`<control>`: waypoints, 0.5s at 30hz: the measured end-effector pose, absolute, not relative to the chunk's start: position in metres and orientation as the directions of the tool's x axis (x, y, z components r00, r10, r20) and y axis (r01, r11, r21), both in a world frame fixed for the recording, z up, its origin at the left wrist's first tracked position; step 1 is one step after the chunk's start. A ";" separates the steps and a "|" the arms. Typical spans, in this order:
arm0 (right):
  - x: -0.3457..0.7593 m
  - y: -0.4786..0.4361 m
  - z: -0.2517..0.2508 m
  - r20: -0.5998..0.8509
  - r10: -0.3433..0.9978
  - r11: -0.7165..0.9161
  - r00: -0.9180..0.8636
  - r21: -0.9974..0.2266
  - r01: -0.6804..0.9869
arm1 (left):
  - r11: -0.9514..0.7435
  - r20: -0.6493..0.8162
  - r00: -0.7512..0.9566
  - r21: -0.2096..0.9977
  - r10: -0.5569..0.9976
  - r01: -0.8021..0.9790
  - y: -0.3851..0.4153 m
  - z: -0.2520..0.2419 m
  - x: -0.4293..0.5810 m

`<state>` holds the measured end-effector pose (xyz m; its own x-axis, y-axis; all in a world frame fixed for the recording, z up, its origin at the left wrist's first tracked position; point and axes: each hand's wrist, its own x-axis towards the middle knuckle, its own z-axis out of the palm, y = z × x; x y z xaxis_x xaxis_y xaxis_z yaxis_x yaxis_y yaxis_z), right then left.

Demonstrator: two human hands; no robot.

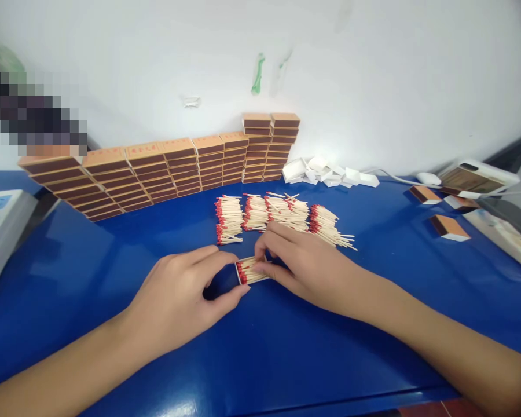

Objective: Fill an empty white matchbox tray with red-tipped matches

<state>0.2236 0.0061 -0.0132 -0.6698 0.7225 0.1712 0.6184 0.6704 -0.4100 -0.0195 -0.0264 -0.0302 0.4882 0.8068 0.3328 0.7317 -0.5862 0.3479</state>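
A small white matchbox tray (238,273) filled with red-tipped matches (248,271) lies on the blue table (260,353). My left hand (191,284) grips the tray's left end between thumb and fingers. Over its right part, my right hand (295,260) has thumb and fingertips pinched down at the matches; whether it holds any of them is hidden. Just beyond the hands, several piles of loose matches (229,217) lie in a row, red heads toward the left.
Stacked matchboxes (145,171) form a low wall along the white wall. White empty trays (325,172) are heaped right of it. At the right lie a few box sleeves (449,227), a phone (480,175) and a cable. A white object (8,231) stands at the left edge.
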 end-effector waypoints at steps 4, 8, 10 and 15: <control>0.236 0.010 -0.008 0.153 0.722 0.670 -0.675 -0.396 0.627 | -0.582 0.332 0.484 0.352 0.810 0.733 -0.027 -0.030 -0.020; 0.245 0.013 -0.006 0.056 0.724 0.643 -0.688 -0.417 0.642 | -0.585 0.331 0.488 0.346 0.808 0.734 -0.027 -0.030 -0.020; 0.245 0.014 -0.007 0.036 0.722 0.635 -0.691 -0.429 0.642 | -0.584 0.329 0.488 0.343 0.808 0.735 -0.027 -0.031 -0.020; 0.245 0.014 -0.004 0.036 0.716 0.641 -0.697 -0.429 0.636 | -0.577 0.320 0.484 0.347 0.814 0.740 -0.027 -0.030 -0.021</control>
